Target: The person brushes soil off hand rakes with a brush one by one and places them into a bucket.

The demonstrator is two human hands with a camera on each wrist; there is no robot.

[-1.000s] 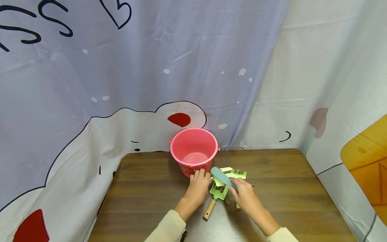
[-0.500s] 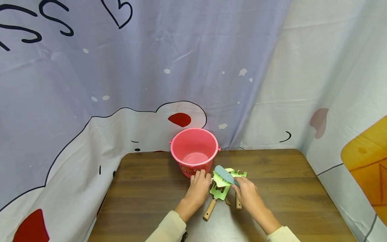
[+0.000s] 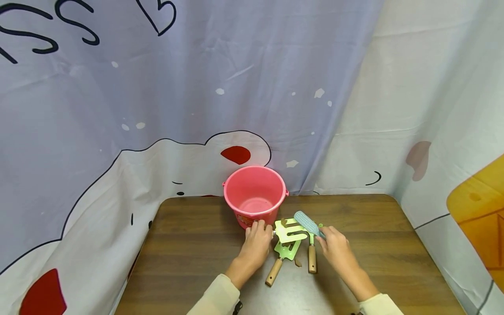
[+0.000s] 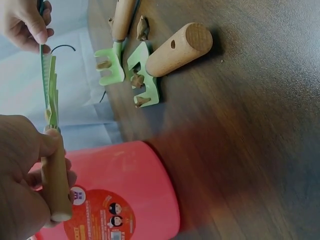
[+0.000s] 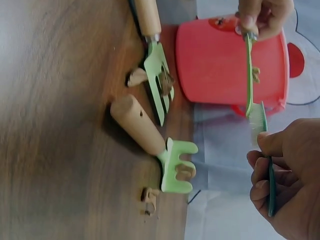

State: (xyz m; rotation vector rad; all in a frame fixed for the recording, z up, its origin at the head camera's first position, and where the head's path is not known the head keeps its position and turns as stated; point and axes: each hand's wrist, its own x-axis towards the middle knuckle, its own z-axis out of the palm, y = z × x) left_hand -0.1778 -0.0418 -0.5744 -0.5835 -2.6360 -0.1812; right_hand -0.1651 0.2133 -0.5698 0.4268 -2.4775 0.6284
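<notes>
I've got L hand (image 3: 257,246) gripping a wood-handled, pale-green fork (image 3: 280,234), tines twd 3 o'clock; R hand (image 3: 335,246) pinches a blue-green brush (image 3: 307,223) at the fork's 2 o'clock, can't tell if bristles touch. Smooth pink plastic bucket (image 3: 241,188) sits at 11 o'clock. On the wood-grain tabletop (image 3: 189,253): wood-handled slotted tool (image 3: 274,271) at 6, short rake (image 3: 312,259) at 5, w/ curled brown bits (image 3: 298,263). Head view: L hand hides fork's handle.

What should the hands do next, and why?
Perhaps the right hand should sweep the brush across the brown bit on the raised green fork: the bristles are by the tine tips, short of that bit, while the left hand grips the fork's handle.
</notes>
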